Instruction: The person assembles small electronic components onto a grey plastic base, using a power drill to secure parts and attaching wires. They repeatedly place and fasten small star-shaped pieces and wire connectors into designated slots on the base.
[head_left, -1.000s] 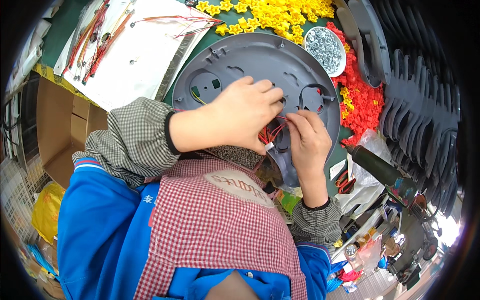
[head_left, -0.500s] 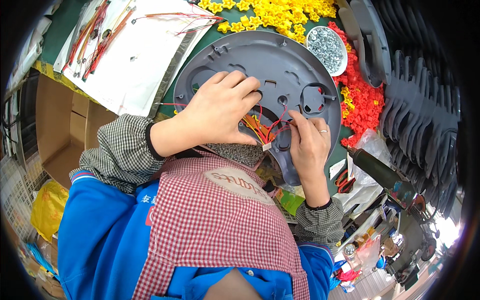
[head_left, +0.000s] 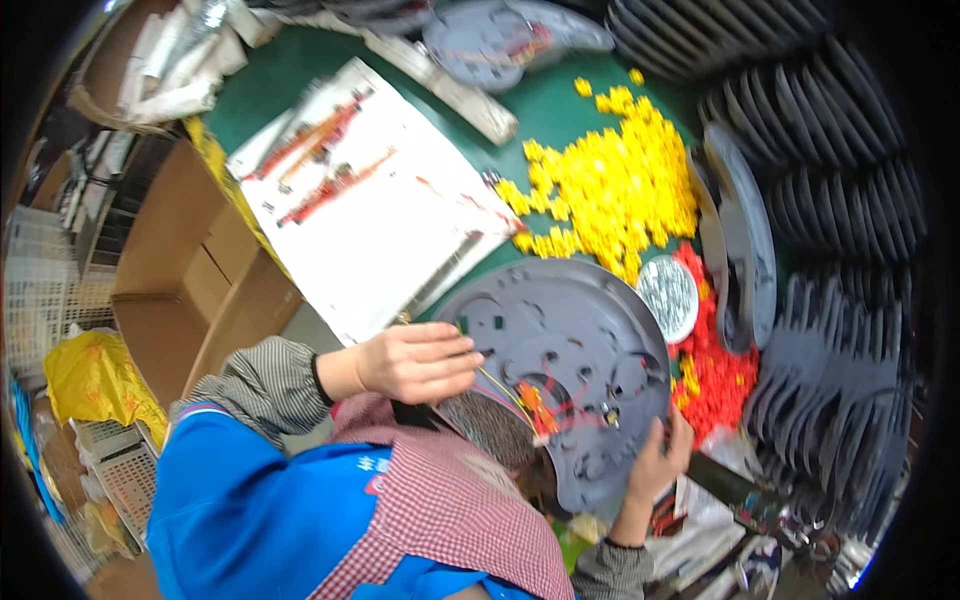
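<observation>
A grey rounded plastic shell (head_left: 600, 345) lies in front of me, with an orange circuit board (head_left: 537, 407) and thin red and yellow wires inside it. The wires end in a small white connector (head_left: 541, 439) near the shell's inner edge. My left hand (head_left: 418, 362) is over the shell's left edge, fingers side by side and slightly bent. Motion blurs it and its thumb is hidden, so I cannot tell whether it grips anything. At the right rim, my right hand (head_left: 658, 462) holds the shell between thumb and fingers.
White sheets (head_left: 370, 230) with red wire bundles (head_left: 335, 185) lie at left. Beyond the shell are yellow star-shaped pieces (head_left: 620, 185), a white bowl of small metal parts (head_left: 667, 298) and red pieces (head_left: 715, 385). Stacked grey shells (head_left: 830, 350) line the right; a cardboard box (head_left: 190, 270) stands left.
My view has swung, showing more of the far table. My left hand has moved off the wires to the shell's left edge; my right hand has gone from the wires to the right rim.
</observation>
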